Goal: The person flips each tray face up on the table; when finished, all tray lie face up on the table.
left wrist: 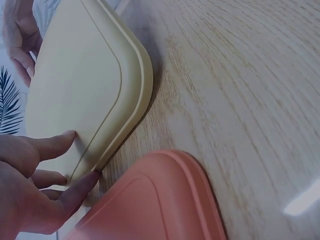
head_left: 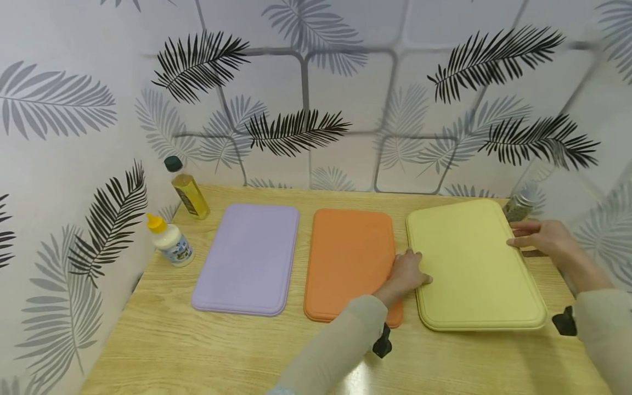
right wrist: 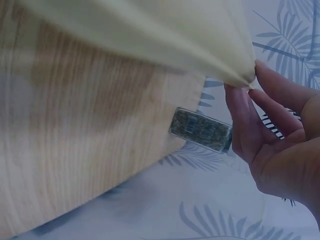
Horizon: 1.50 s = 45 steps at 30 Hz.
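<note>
A: How far along is it?

B: Partway, I'd judge. The yellow board (head_left: 469, 263) is at the right of the row, above the table (head_left: 197, 356), and isn't flat yet: its right side is raised, its left edge is low by the wood. I can't tell whether that edge touches all along.

A: So what's left?

B: As I read it, only that raised side is unsettled. The orange board (head_left: 350, 252) and purple board (head_left: 252, 252) already lie flat and look finished with.

A: Which way does the yellow one point?

B: Its long axis runs from the person toward the wall (head_left: 340, 170), roughly in line with the other two. The upper face leans left. Nothing marks one end as the front.

A: And the hands?

B: Both are partly closed on it. The left hand (head_left: 407, 271) has its digits at the left edge, one tip pressing the upper face and another at the rim; how firmly, I can't tell. The right hand (head_left: 548, 238) pinches the right edge toward the far end, holding it off the wood.

A: Anything close by?

B: The orange board is just beside the left edge. A small jar (head_left: 519, 204) stands near the far right corner. Well apart, past the purple board, are the white bottle (head_left: 171, 242) and oil bottle (head_left: 191, 192).
</note>
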### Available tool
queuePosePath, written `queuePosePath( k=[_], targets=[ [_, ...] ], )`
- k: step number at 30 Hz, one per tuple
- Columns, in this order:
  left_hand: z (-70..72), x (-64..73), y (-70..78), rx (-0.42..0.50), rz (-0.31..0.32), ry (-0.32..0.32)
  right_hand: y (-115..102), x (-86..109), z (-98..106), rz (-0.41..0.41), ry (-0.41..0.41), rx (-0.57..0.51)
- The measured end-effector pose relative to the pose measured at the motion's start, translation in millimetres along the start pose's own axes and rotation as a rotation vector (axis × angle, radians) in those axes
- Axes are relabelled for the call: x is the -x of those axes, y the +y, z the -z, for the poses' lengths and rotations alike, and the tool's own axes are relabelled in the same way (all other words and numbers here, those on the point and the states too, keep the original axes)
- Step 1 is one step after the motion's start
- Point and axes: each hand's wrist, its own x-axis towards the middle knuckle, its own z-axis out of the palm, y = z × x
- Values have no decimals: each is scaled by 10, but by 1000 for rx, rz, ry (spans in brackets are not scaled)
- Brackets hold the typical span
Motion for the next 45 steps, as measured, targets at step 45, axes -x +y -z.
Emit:
queuePosePath(
  k=[45],
  targets=[
    [-21,666,-17,428,-175,-78,-975,148,115,64,-32,-57]
  ],
)
